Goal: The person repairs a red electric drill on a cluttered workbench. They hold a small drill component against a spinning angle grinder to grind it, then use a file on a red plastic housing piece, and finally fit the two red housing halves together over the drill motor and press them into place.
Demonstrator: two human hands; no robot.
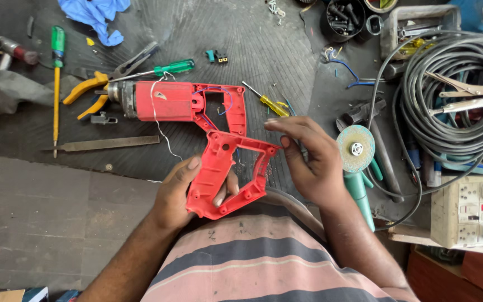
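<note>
the red handle shell (227, 176) is moulded hard plastic, matt, d-shaped with an open loop in the middle; its inner face is turned up, showing ribs, screw bosses and a raised rim; it is held above the lap, in front of a striped shirt (264, 263) of soft pink and grey cloth.

the left hand (177, 196) is clamped on the shell's grip bar; the thumb lies along the outer left edge, and curled fingers (222, 196) come through the loop from beneath; the right hand (308, 159) meets the shell's upper right corner, thumb and forefinger pinched together at that corner, the remaining fingers loosely bent; whether they grip the plastic or only touch it cannot be told.

just beyond the shell lies the red drill body (177, 102) on a dark ribbed rubber mat (252, 45); its handle end is open, with thin blue and red wires exposed, and a pale wire trails across its casing; the shell's top end overlaps the open handle in view.

near the drill: orange-handled pliers (88, 89), a green-handled screwdriver (169, 68), a small yellow-handled screwdriver (268, 102), a flat grey metal file (107, 144); right of the right hand stands a teal angle grinder (358, 168) with a round, gritty disc; further right, a thick coil of black cable (454, 95).
</note>
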